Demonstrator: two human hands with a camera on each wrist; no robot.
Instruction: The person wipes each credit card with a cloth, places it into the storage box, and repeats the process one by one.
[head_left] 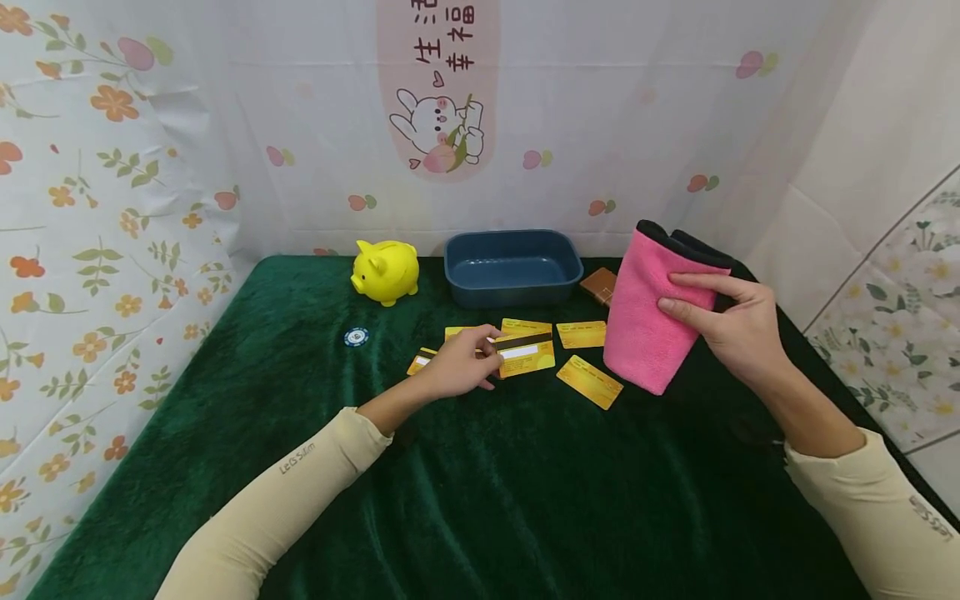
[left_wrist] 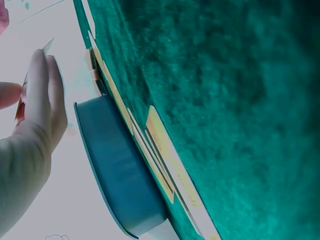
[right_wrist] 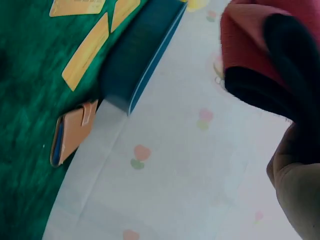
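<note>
My left hand pinches a gold bank card with a dark stripe and a white strip, held above other cards. In the left wrist view only a thin edge of that card shows past the fingers. On the right, my right hand grips a folded pink cloth with black trim, raised over the table. The right wrist view shows the trim close up. Several more gold cards lie near the hands, among them a flat card and another card behind it.
A blue rectangular basin stands at the back. Left of it is a yellow piggy bank, with a blue-and-white poker chip in front. A brown wallet lies right of the basin. Green velvet cloth covers the table.
</note>
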